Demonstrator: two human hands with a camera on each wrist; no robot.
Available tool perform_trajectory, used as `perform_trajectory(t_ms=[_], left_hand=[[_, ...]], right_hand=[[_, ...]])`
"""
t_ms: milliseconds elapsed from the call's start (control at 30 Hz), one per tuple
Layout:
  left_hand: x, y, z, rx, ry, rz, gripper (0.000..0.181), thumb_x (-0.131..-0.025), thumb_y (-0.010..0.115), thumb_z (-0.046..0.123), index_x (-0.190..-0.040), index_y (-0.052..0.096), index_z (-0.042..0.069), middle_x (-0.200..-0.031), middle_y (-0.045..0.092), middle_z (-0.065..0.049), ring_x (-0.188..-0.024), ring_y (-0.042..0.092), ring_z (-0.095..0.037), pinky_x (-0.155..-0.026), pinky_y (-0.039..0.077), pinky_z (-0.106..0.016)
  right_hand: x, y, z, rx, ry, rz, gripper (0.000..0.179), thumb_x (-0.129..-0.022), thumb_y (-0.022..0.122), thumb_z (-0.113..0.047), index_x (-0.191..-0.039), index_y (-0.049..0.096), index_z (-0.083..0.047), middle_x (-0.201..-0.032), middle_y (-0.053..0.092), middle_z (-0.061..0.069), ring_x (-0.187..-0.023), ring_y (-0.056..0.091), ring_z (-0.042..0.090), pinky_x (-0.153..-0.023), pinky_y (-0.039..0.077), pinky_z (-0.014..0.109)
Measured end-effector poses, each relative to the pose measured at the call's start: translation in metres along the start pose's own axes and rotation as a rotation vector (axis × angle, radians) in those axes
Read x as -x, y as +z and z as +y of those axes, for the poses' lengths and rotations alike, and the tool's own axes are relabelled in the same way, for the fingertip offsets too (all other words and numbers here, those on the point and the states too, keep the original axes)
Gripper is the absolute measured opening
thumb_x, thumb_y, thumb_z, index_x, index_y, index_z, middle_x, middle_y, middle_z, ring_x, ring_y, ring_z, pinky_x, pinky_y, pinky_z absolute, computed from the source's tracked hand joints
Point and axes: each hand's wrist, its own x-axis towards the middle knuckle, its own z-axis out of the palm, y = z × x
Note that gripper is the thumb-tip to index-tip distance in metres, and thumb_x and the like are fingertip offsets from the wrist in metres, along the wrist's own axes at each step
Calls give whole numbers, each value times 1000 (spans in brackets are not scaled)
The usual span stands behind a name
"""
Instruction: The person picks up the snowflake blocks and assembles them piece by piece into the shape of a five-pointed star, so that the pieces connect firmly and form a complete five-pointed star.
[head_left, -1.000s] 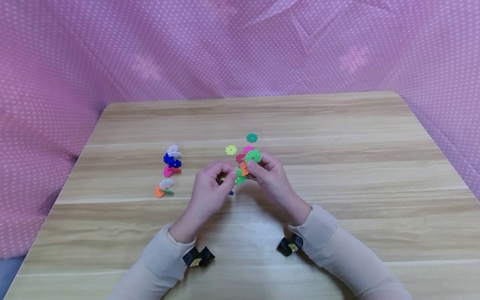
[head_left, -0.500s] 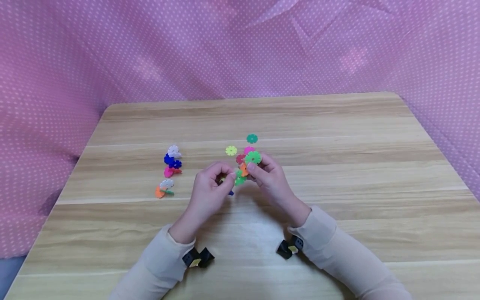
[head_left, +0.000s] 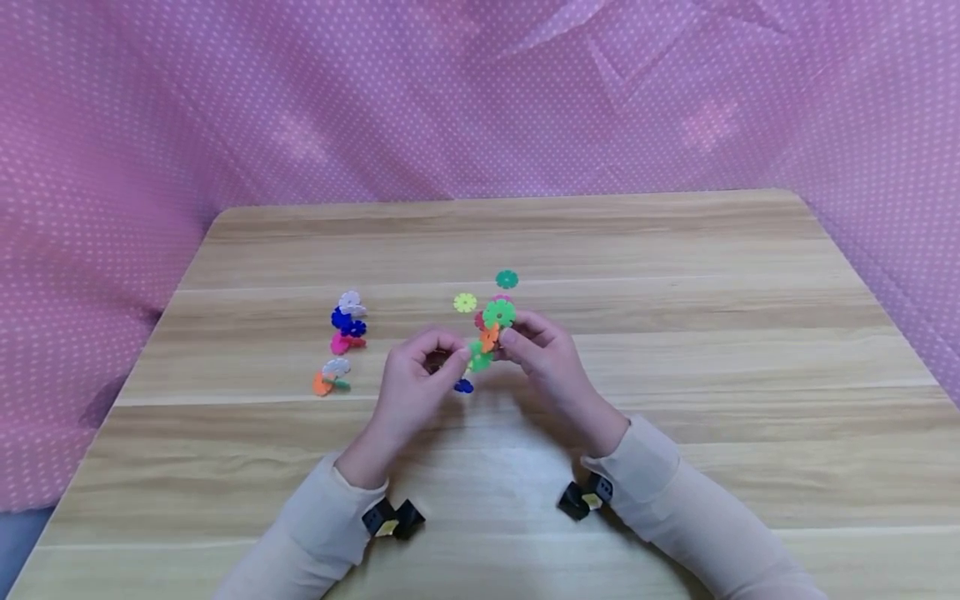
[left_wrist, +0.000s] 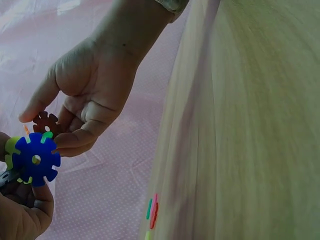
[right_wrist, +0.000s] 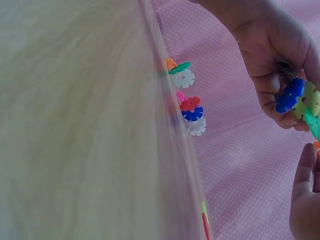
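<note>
A chain of notched interlocking plastic discs is held up between both hands above the table's middle. My left hand point(head_left: 420, 379) pinches its lower end, where a blue disc point(head_left: 463, 386) hangs below the fingertips. A yellow disc point(right_wrist: 307, 102) sits behind the blue one in the right wrist view. My right hand point(head_left: 547, 354) pinches near the upper end, its thumb beside an orange disc point(head_left: 489, 337). Above the orange disc is a bright green disc point(head_left: 499, 314), and another green disc point(head_left: 480, 357) lies between the hands. The left hand's fingers cover part of the chain.
Beyond the hands lie a loose dark green disc point(head_left: 507, 279), a yellow disc point(head_left: 465, 302) and a partly hidden pink disc point(head_left: 502, 297). Joined blue, white and pink discs point(head_left: 341, 318) rest at left, with a smaller white, orange and green cluster point(head_left: 336, 367) nearer.
The upper green disc has shifted slightly left, away from the right fingertips, and overlaps more of the discs behind it. More of the blue disc shows under the left hand.
</note>
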Motion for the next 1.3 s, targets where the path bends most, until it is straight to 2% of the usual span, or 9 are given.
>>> perform_trajectory(t_ms=[133,233,467,600,800,900,1033,1300], left_hand=[[0,0,-1,12,-2,-21,6,-88,61,8,-89,65,3,-88,62,-8,-76,54,-19,-65,49,-22],[1,-1,0,4,-25,-37,8,-89,60,11,-91,65,4,-90,62,-7,-77,53,-20,-65,48,-22],[0,-5,0,-36,-40,-27,16,-93,56,17,-94,65,4,-90,62,-8,-77,53,-20,-67,48,-23],[-1,-5,2,-45,-44,-15,17,-93,56,19,-97,66,5,-94,64,-8,-79,55,-19,-68,50,-24],[-4,-2,7,2,-27,-22,23,-92,58,19,-113,63,11,-113,63,-3,-96,58,-17,-76,53,-26],[-5,0,8,26,-10,-35,27,-92,59,19,-117,61,11,-115,63,-4,-100,58,-17,-79,53,-26],[-7,3,9,49,-18,-41,26,-91,59,21,-115,63,10,-112,64,-5,-97,60,-17,-78,54,-26],[-9,5,11,32,-59,-24,24,-90,62,25,-109,66,12,-107,65,-3,-91,59,-17,-76,53,-29]], right_hand=[[-1,0,0,4,-25,9,17,-92,54,-12,-106,63,-11,-105,65,5,-87,62,14,-82,53,30],[-1,0,0,10,-43,15,16,-92,52,-10,-102,64,-13,-100,66,2,-84,62,13,-79,53,28],[-1,2,-1,33,-58,13,15,-91,54,-10,-101,65,-14,-99,67,0,-83,62,12,-78,54,28],[-1,2,0,63,-73,4,16,-91,55,-9,-103,65,-10,-97,66,1,-83,62,13,-79,54,30],[0,4,-1,104,-52,-4,21,-91,57,-11,-110,63,-3,-100,66,0,-89,61,15,-80,54,30],[1,4,-2,117,-55,-15,24,-90,59,-10,-112,61,0,-100,65,0,-90,61,15,-81,54,31],[1,5,-3,131,-52,-20,27,-88,58,-6,-113,55,4,-95,64,0,-87,62,12,-80,54,28],[0,6,-2,89,-49,-27,21,-84,58,-1,-102,51,-9,-90,65,-2,-82,63,10,-77,54,25]])
